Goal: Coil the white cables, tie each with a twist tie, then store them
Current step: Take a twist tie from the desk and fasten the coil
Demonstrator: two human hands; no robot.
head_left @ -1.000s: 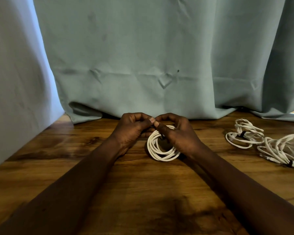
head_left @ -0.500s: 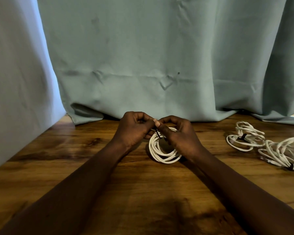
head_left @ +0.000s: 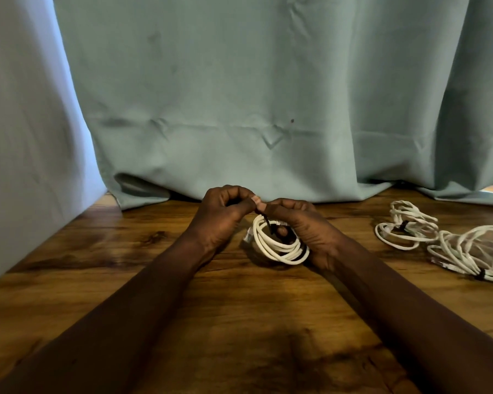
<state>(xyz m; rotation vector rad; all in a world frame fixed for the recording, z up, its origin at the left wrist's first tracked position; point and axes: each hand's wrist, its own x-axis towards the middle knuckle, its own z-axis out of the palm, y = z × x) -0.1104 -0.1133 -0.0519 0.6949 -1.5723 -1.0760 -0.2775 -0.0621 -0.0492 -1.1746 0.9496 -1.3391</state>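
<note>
Left hand [head_left: 221,216] pinches the black twist tie [head_left: 268,222]; right hand [head_left: 313,233] grips the coiled white cable [head_left: 279,250] on the wooden table [head_left: 239,308].

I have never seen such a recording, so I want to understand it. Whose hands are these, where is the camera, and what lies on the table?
There is no machine here. A person works with bare hands, and the single camera sits on the person's head, looking forward and down. The left hand and the right hand meet over a white cable coil on the wooden table. The right hand holds this coil, and the left pinches a black twist tie wrapped around it. Farther right lie a smaller tied coil and a larger tied coil. A green curtain hangs behind.
</note>
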